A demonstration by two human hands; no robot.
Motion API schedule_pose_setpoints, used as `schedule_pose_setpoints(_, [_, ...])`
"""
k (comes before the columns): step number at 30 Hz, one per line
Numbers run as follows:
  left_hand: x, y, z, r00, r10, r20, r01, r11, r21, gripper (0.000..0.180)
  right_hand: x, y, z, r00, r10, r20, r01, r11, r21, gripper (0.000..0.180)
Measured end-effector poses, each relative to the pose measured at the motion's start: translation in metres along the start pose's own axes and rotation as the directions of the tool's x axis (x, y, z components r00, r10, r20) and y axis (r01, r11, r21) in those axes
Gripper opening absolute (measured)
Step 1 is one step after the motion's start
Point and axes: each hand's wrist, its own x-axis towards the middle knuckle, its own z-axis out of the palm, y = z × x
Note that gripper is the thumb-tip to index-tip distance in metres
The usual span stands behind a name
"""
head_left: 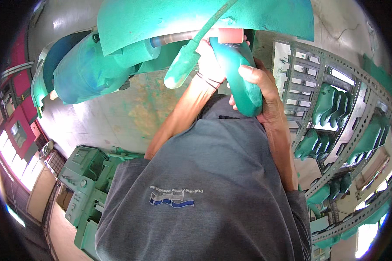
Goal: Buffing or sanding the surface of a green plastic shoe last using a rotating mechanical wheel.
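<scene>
R hand (269, 92) is closed around the lower end of the green shoe last (236, 63); L hand (207, 56) wraps the upper end, partly hidden. The last is at the pink drum (231, 35), under the green hood (170, 24); exact contact I can't tell. IMO, pressure should be light and even, turning slowly w/ both hands clear of drum.

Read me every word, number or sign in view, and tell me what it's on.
Grey shirt: small lettering above a blue-and-white emblem, upside down in view; I won't copy its words.
Held green piece: dark marks near its upper end, too small to read.
Green machine: no label readable.
</scene>
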Motion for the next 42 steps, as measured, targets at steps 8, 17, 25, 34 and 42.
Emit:
schedule_pose_setpoints(8, [-0.001,0.005,0.0,0.999,0.007,0.054,-0.02,0.971,0.237,0.062,0.003,0.012,-0.003,1.0,0.006,0.001,-0.006,0.997,0.075,0.057])
schedule_pose_setpoints(17, [0.008,0.009,-0.002,0.993,-0.1,0.067,0.105,0.991,-0.08,0.061,0.006,0.015,-0.001,0.999,0.014,0.032,-0.017,0.996,0.085,0.058])
schedule_pose_setpoints(25, [0.004,-0.009,-0.016,0.973,-0.169,0.156,0.214,0.914,-0.345,0.065,0.006,0.029,0.005,1.0,0.026,-0.017,-0.021,0.975,0.222,0.065])
schedule_pose_setpoints(34, [0.006,-0.009,-0.019,0.976,-0.168,0.136,0.208,0.899,-0.385,0.066,0.016,0.022,0.007,1.0,0.002,-0.024,0.001,0.994,0.113,0.052])
schedule_pose_setpoints(42, [0.005,-0.007,-0.018,0.985,-0.12,0.123,0.15,0.95,-0.275,0.064,0.016,0.021,0.009,0.999,0.014,-0.029,-0.011,0.992,0.123,0.052])
